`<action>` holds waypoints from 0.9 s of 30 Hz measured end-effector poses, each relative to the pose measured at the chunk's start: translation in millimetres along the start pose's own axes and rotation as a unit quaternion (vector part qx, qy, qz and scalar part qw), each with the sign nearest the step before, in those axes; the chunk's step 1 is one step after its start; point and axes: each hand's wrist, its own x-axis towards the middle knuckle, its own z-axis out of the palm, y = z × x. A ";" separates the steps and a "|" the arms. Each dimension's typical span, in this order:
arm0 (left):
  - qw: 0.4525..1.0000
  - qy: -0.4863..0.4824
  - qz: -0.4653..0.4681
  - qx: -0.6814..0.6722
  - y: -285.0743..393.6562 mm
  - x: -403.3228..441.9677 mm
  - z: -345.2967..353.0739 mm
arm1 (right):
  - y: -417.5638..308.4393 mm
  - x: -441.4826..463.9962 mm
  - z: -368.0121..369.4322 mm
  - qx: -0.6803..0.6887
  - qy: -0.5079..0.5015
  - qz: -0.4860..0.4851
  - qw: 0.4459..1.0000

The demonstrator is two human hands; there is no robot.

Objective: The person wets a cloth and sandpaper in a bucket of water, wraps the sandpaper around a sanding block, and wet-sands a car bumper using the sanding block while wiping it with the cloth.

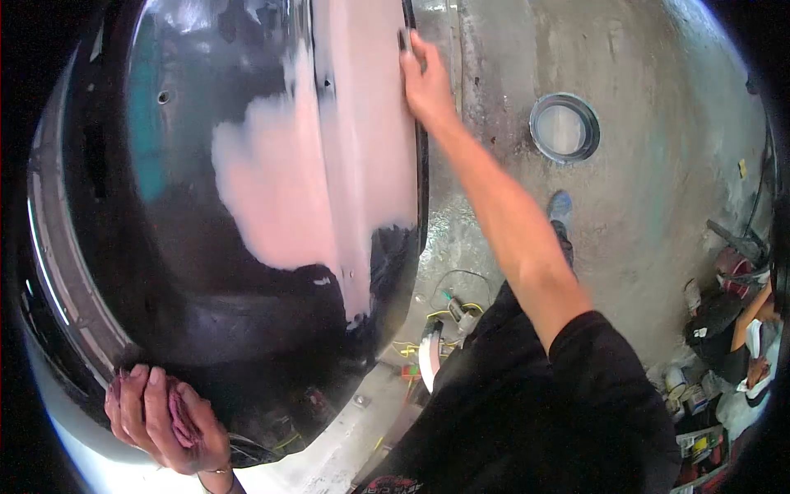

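A dark, glossy vehicle panel (222, 321) with a large pale pink filler patch (280, 189) fills the left half of the view. At the lower left my left hand (169, 416) is closed around a crumpled reddish cloth (183, 418), by the panel's curved edge. My right hand (428, 82) reaches up to the far right edge of the pink area. Its fingers pinch a small dark object (404, 41), which is too small to name, against that edge.
A round basin (564, 128) lies on the concrete floor (650, 214) to the right. My shoe (560, 206) is below it. A tool (461, 313) and yellow cable lie near my body. Mixed clutter (716, 329) fills the lower right.
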 end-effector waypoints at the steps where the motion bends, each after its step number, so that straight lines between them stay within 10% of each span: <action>1: 1.000 0.007 0.001 -0.005 1.7 2.1 4.1 | 0.2 -35.2 -4.7 -0.003 0.008 -0.003 1.000; 7: 0.997 0.071 -0.012 -0.031 11.4 3.0 3.5 | -43.1 -330.7 -37.6 -0.044 0.044 0.056 0.997; 13: 0.990 0.122 -0.020 -0.060 17.4 8.8 7.6 | -50.0 -127.4 -13.3 -0.028 0.051 -0.011 0.998; 20: 0.981 0.169 -0.007 -0.095 20.3 13.2 1.7 | -115.9 -318.3 -28.6 -0.055 -0.005 0.023 0.998; 27: 0.985 0.149 -0.028 -0.085 18.4 15.3 2.2 | -112.7 -105.1 0.1 -0.043 0.009 -0.034 0.998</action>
